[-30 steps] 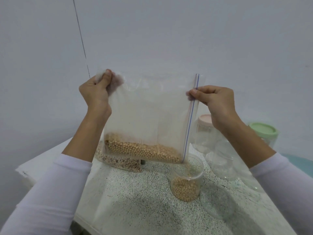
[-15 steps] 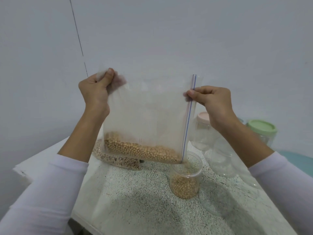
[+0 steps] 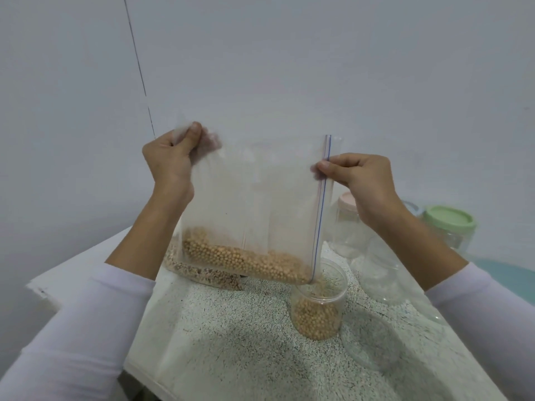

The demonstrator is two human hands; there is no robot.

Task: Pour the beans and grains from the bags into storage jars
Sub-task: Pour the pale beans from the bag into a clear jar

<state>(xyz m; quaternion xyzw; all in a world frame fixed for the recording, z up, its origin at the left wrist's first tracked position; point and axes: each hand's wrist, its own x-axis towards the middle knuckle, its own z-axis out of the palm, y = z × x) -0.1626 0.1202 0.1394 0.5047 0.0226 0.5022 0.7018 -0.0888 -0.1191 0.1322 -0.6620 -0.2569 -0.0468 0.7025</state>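
Speckled counter (image 3: 231,342) | bags: 2 (image 3: 260,198) (image 3: 202,274) | jars: 4 (image 3: 318,311) | hands: 2 (image 3: 170,157) (image 3: 362,175)

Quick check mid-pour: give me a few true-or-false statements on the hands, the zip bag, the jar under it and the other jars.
1. Both hands, left hand and right hand, grip the clear plastic zip bag of tan beans. True.
2. The bag's zip edge runs along the left. False: it runs down the right, by the right hand.
3. The small clear round jar under the bag's lower corner is empty. False: it holds beans.
4. The green-lidded clear jar stands at far right. True.
5. The pink-lidded clear jar lies on its side. False: it stands upright.
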